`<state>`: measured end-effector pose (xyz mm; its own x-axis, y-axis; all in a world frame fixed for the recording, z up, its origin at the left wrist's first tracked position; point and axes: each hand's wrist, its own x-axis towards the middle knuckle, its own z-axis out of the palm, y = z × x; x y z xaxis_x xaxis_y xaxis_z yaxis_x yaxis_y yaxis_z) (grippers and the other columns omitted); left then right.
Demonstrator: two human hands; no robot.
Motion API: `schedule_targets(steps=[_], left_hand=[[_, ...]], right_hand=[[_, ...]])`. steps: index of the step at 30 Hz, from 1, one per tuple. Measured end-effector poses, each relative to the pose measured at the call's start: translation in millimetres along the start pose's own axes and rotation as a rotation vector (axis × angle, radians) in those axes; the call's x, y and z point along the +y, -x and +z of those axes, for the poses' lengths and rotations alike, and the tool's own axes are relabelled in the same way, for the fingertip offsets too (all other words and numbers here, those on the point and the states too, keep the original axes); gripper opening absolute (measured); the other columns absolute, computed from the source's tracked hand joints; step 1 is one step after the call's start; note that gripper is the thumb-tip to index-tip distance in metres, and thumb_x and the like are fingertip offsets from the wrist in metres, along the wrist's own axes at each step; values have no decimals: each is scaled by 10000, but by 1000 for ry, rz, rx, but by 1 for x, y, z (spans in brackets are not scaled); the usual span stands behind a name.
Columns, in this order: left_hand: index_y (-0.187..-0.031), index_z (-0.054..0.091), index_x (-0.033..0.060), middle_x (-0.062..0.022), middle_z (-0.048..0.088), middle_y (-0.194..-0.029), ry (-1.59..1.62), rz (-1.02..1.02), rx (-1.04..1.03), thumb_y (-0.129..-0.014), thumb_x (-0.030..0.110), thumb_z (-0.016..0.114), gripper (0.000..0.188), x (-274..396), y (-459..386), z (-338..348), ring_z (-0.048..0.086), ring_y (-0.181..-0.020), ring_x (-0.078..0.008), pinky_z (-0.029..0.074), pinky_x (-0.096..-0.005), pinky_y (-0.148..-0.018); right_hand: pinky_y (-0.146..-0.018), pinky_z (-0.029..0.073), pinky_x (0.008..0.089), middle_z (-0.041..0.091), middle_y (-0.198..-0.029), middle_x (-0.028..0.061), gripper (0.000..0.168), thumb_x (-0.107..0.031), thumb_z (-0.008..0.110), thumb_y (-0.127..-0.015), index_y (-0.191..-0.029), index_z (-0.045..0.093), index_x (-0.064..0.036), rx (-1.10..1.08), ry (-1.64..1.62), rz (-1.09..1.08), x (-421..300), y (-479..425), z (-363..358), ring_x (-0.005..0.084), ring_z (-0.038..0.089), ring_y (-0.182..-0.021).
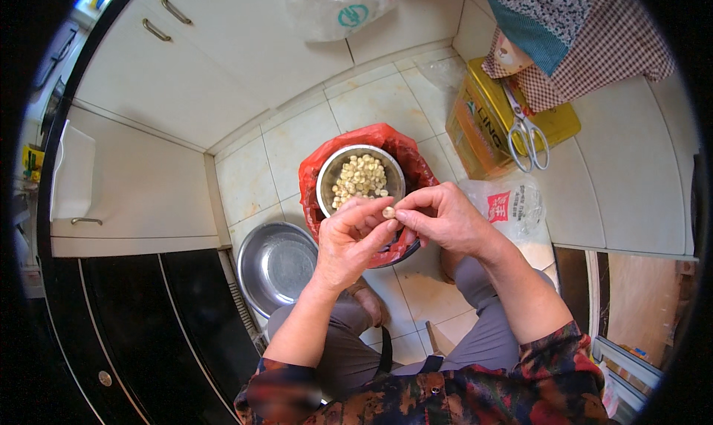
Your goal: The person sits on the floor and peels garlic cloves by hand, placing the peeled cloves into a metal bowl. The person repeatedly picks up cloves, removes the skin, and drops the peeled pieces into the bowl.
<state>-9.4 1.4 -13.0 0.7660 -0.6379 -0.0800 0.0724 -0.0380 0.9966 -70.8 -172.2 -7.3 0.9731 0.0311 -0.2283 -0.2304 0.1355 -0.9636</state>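
Between the fingertips of both hands is a small round pale piece (389,213), perhaps a seed or nut. My left hand (353,238) touches it from the left with thumb and forefinger. My right hand (445,216) pinches its right side. Just beyond the hands, a steel bowl (321,186) holds many similar pale yellowish pieces (361,177). The bowl rests on or in a container lined with a red plastic bag (356,137); what lies inside the bag is mostly hidden.
A wide steel basin (278,269) stands on the tiled floor at left. On the right is a yellow tin (484,141) with scissors (525,132) on top, beside a clear plastic bag (515,202). White cabinets (223,52) enclose the floor; a plastic bag (334,7) hangs in front.
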Motion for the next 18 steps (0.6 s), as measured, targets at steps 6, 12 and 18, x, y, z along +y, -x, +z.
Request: schedule_targets(steps=[6,12,18], left_hand=[[-1046,639,-4,-68,595,-877,-231,114,34,-793,-9,640,253,2,0,3,584,-770,-100,477,-209,-636],[-1025,647,-6,-64,608,-847,-241,104,33,-795,-2,634,230,-2,-1,6,598,-721,-92,487,-203,-613],[-1002,655,-7,-53,609,-837,-162,44,53,-793,14,645,211,2,1,6,612,-688,-77,497,-196,-611]], right_hand=[[-474,461,199,631,-666,40,167,-113,573,-867,-832,653,29,1,12,-9,-1,1,-1,66,581,-551],[-440,445,197,620,-631,46,202,-144,572,-871,-810,650,32,-6,-10,66,-3,1,-1,66,572,-516],[-443,444,198,624,-642,47,196,-149,580,-858,-812,653,28,-21,-4,72,-1,1,-1,68,573,-526]])
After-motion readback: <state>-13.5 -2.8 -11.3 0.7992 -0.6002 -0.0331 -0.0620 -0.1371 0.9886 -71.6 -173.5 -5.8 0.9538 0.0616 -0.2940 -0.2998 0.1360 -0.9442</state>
